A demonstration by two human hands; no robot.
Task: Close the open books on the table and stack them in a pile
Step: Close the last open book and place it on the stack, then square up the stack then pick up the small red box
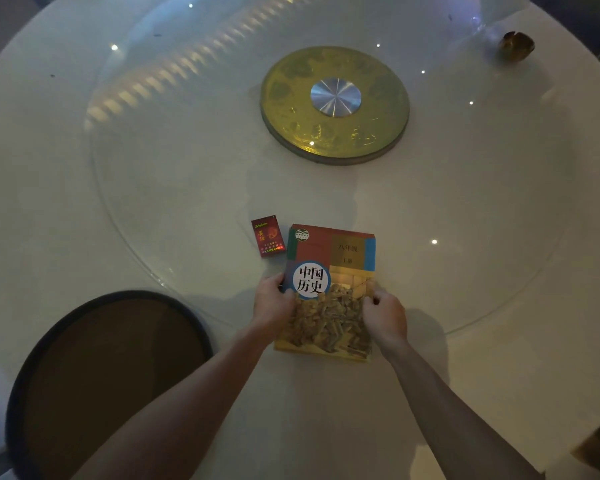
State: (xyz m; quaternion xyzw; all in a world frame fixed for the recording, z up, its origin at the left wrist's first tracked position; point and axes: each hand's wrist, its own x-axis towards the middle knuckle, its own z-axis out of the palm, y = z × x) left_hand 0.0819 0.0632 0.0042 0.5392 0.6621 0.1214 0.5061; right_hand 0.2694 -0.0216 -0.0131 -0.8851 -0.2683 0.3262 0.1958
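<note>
A closed book with a red, blue and yellow cover and a white circle of characters lies flat near the front of the round white table. Other edges show just under its left and bottom sides, so it seems to rest on more books; how many I cannot tell. My left hand grips the left edge of the top book, thumb on the cover. My right hand grips the right edge, fingers curled around it.
A small red box lies just left of the book's far corner. A glass turntable with a gold hub covers the table's middle. A round dark stool seat stands at the front left. A small brass object sits far right.
</note>
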